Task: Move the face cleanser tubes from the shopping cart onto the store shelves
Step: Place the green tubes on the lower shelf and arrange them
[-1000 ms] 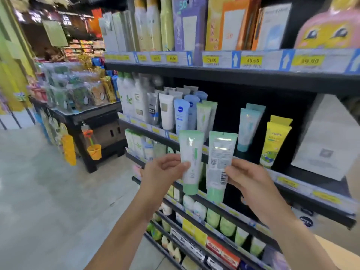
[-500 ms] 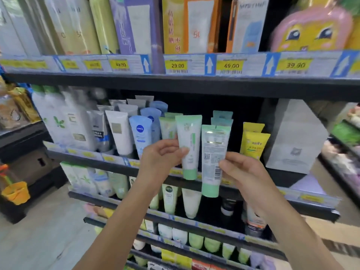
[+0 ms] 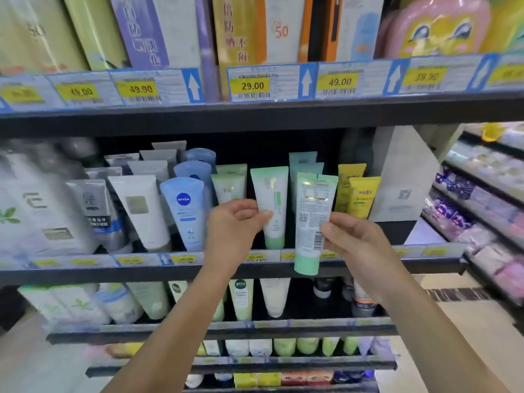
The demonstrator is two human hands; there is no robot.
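Observation:
My left hand (image 3: 234,226) pinches a white and green face cleanser tube (image 3: 271,205), cap down, its cap just above the middle shelf's front edge (image 3: 85,272). My right hand (image 3: 353,241) pinches a second green-capped cleanser tube (image 3: 313,222) with its barcode side toward me; its cap hangs in front of the shelf edge. Both tubes stand upright in front of a gap between pale green tubes (image 3: 229,184) and teal tubes (image 3: 304,165). The shopping cart is out of view.
Blue Nivea tubes (image 3: 185,208), white and grey tubes (image 3: 141,208) and yellow tubes (image 3: 360,197) fill the same shelf. Boxed products stand on the upper shelf (image 3: 255,114) with its price tags. Lower shelves (image 3: 226,331) hold more tubes. Another rack (image 3: 487,194) stands at the right.
The view has swung right and closer to the shelf. Both hands have carried the tubes up and forward, level with the middle shelf.

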